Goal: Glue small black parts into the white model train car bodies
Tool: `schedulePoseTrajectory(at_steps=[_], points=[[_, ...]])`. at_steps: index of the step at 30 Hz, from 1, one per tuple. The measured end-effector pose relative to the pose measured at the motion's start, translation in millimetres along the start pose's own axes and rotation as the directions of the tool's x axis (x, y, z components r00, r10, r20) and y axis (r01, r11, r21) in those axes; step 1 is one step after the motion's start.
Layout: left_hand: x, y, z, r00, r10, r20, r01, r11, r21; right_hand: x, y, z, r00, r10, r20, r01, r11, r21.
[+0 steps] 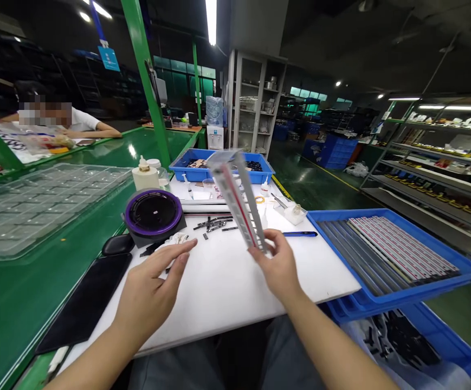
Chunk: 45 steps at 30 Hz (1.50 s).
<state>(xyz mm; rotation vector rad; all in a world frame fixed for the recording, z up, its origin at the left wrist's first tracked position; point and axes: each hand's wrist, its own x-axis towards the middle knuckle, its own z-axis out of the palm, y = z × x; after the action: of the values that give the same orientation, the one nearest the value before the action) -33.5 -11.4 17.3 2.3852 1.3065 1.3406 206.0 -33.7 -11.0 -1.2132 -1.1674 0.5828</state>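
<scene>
Red-striped strip (237, 203) pinched in the right hand (278, 265); left hand (154, 295) open, empty; more strips (401, 249) lie in the blue tray (418, 290).

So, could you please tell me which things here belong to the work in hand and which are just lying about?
Part of the work:
the right hand, holding a grey strip with a red stripe
the matching strips in the blue tray
the left hand, open, near a crumpled white cloth

Just lying about:
a purple-ringed black disc
a white squeeze bottle
a blue-handled tool
a clear plastic tray
</scene>
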Motion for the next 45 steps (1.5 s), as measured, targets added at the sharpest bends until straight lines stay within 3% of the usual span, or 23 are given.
schedulePoseTrajectory(at_steps=[2, 4, 6, 8, 10, 12, 15, 18, 21, 23, 25, 28, 30, 32, 37, 42, 45], points=[[9, 20, 4.0, 0.992, 0.047, 0.117, -0.045, 0.999, -0.019, -7, -15, 32, 0.990, 0.104, 0.094, -0.127, 0.948, 0.291], [18, 40, 13.9, 0.983, 0.074, 0.168, -0.074, 0.997, -0.006, -12, -20, 64, 0.976, 0.169, 0.140, -0.215, 0.853, 0.476], [28, 55, 26.1, 0.979, 0.023, 0.202, -0.034, 0.998, 0.048, -21, -17, 89, 0.970, 0.216, 0.113, -0.239, 0.761, 0.603], [38, 60, 36.0, 0.966, -0.036, 0.256, 0.012, 0.996, 0.091, -38, -8, 99, 0.965, 0.251, 0.070, -0.234, 0.720, 0.653], [47, 55, 41.9, 0.937, -0.062, 0.343, 0.027, 0.994, 0.105, -62, 2, 91, 0.963, 0.269, 0.027, -0.227, 0.750, 0.621], [52, 43, 46.1, 0.889, -0.057, 0.454, 0.014, 0.995, 0.098, -85, 6, 66, 0.965, 0.256, -0.061, -0.186, 0.826, 0.532], [53, 25, 58.2, 0.810, -0.023, 0.586, -0.024, 0.997, 0.071, -85, -7, 12, 0.964, -0.009, -0.267, 0.083, 0.960, 0.268], [48, 15, 77.9, 0.777, 0.007, 0.629, -0.070, 0.995, 0.075, -24, -29, -36, 0.908, -0.310, -0.282, 0.338, 0.939, 0.058], [44, 14, 90.2, 0.778, -0.008, 0.628, -0.087, 0.989, 0.121, 65, -28, -59, 0.868, -0.477, -0.139, 0.462, 0.877, -0.130], [46, 14, 90.1, 0.766, -0.030, 0.642, -0.069, 0.989, 0.129, 113, -10, -66, 0.858, -0.503, -0.108, 0.466, 0.849, -0.250], [54, 12, 87.0, 0.760, -0.065, 0.647, -0.030, 0.990, 0.135, 141, 17, -69, 0.837, -0.521, -0.168, 0.446, 0.827, -0.342], [79, 4, 89.7, 0.785, -0.087, 0.613, -0.069, 0.972, 0.225, 150, 51, -73, 0.826, -0.508, -0.244, 0.380, 0.822, -0.423], [101, -6, 101.3, 0.807, -0.059, 0.588, -0.199, 0.910, 0.365, 146, 63, -76, 0.818, -0.513, -0.260, 0.370, 0.816, -0.444], [121, -17, 119.1, 0.811, -0.084, 0.579, -0.216, 0.877, 0.430, 142, 65, -76, 0.832, -0.501, -0.236, 0.370, 0.820, -0.436], [141, -37, 156.4, 0.750, -0.103, 0.653, -0.243, 0.876, 0.417, 143, 62, -70, 0.930, -0.340, -0.138, 0.278, 0.899, -0.338], [138, -30, 151.7, 0.767, -0.112, 0.632, -0.205, 0.891, 0.406, 136, 56, -64, 0.945, -0.327, 0.020, 0.324, 0.926, -0.195], [131, -7, 138.5, 0.782, -0.107, 0.614, -0.151, 0.924, 0.352, 126, 51, -60, 0.941, -0.233, 0.244, 0.268, 0.955, -0.124]])
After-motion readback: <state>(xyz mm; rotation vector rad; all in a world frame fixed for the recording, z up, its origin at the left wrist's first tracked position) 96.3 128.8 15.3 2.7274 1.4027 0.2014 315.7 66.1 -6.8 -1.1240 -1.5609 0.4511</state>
